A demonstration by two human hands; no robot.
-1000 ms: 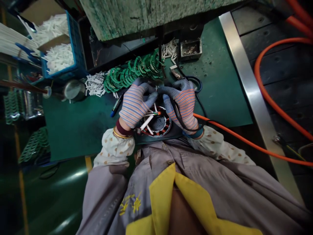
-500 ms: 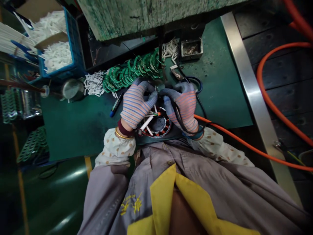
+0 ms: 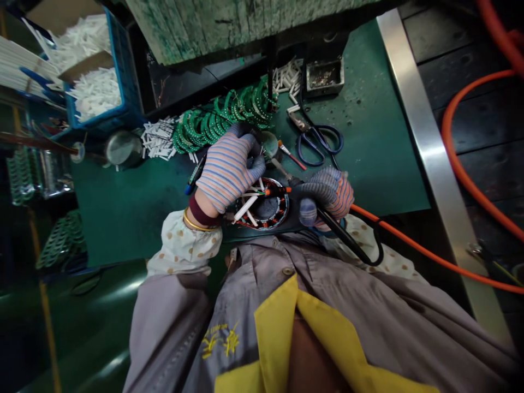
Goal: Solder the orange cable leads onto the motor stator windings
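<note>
My left hand point(image 3: 231, 169), in a striped glove with grey fingers, is closed in a pinch above a motor stator point(image 3: 282, 210). Whatever it pinches is hidden by the fingers. White sleeves point(image 3: 245, 209) and coloured lead wires lie across the ring-shaped stator, which has reddish windings. Just right of it, my right hand point(image 3: 327, 196) is closed round a soldering iron point(image 3: 341, 236). The iron's metal end points up and left, near my left fingertips. Beyond my right hand lie blue-handled scissors point(image 3: 313, 153) and a small brush point(image 3: 293, 158).
Green curved circuit boards point(image 3: 216, 120) are lined up behind my left hand, with white tube pieces point(image 3: 159, 139) beside them. A blue bin point(image 3: 123, 112) stands at upper left. A small metal tray point(image 3: 325, 76) sits at the back. An orange hose point(image 3: 413, 248) crosses on the right.
My right hand has drawn away from my left, to the right and toward me, and the soldering iron now shows in it. Scissors and brush are uncovered. My left hand stays nearly in place.
</note>
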